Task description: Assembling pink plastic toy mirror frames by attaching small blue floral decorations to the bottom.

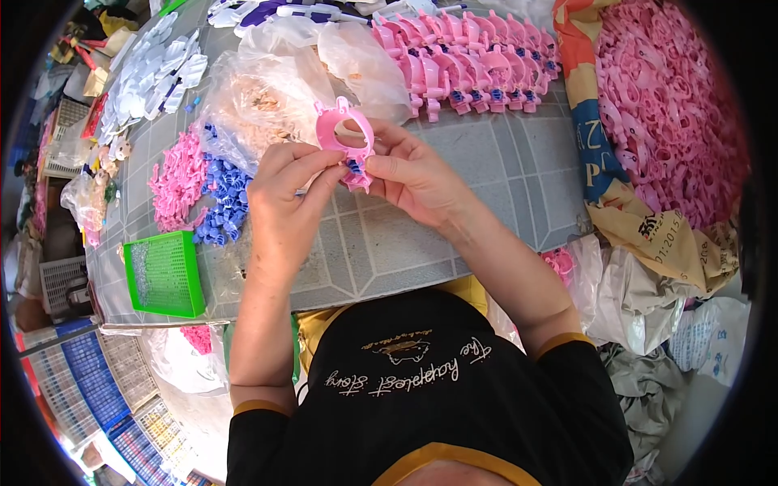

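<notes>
Above the middle of the table I hold a pink plastic ring-shaped part point(331, 124) with two small ear-like tips and a dark blue piece at its lower end. My left hand point(296, 180) pinches the part near that lower end, thumb and fingers pressed together. With thumb and bent fingers, my right hand point(417, 174) grips it from the other side. Whether a smaller piece sits between my left fingertips is hidden. Rows of similar pink parts with blue pieces point(470, 69) lie at the back right.
Small pink pieces point(174, 182) and blue pieces point(223, 194) lie piled at left, behind a green basket point(166, 274). Clear plastic bags point(275, 73) hold pale pieces. White parts point(154, 73) spread at far left. A large sack point(604, 162) full of pink parts stands right of the table point(421, 243).
</notes>
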### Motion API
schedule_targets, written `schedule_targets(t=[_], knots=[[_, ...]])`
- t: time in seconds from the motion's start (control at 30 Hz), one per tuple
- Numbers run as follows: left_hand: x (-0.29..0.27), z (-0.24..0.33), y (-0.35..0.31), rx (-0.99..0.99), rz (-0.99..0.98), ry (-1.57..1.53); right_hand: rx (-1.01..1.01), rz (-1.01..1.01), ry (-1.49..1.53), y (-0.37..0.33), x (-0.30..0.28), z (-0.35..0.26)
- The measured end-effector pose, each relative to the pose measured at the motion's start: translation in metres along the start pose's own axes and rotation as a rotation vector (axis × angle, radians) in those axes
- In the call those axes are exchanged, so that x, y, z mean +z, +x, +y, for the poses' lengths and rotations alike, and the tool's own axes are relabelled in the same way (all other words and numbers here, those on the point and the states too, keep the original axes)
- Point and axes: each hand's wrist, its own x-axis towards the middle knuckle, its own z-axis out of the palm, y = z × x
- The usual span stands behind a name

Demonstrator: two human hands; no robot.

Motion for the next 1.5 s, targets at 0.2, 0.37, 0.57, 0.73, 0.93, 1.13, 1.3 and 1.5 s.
schedule_targets(t=[0.2,0.37,0.57,0.73,0.93,1.13,1.3,1.5], knots=[[0.000,0.008,0.002,-0.087,-0.001,-0.049,0.035,0.020,0.062,0.000,0.001,-0.003],[0.002,0.004,0.001,-0.042,0.011,-0.031,-0.013,0.038,-0.054,0.000,0.002,0.001],[0.003,0.011,0.007,0.084,0.001,0.127,-0.063,0.042,-0.073,0.000,-0.002,0.001],[0.013,0.018,0.030,-0.093,0.102,-0.073,-0.247,0.149,0.040,0.004,-0.002,-0.012],[0.042,-0.053,0.075,0.196,-0.093,0.477,-0.445,0.214,0.158,0.005,-0.014,-0.029],[0.066,-0.069,0.096,0.026,-0.381,0.679,-0.407,0.222,0.247,0.006,-0.026,-0.029],[0.056,-0.068,0.100,0.011,-0.434,0.620,-0.402,0.227,0.257,0.006,-0.023,-0.030],[0.028,-0.050,0.085,-0.068,-0.228,0.242,-0.343,0.253,0.179,0.005,-0.016,-0.032]])
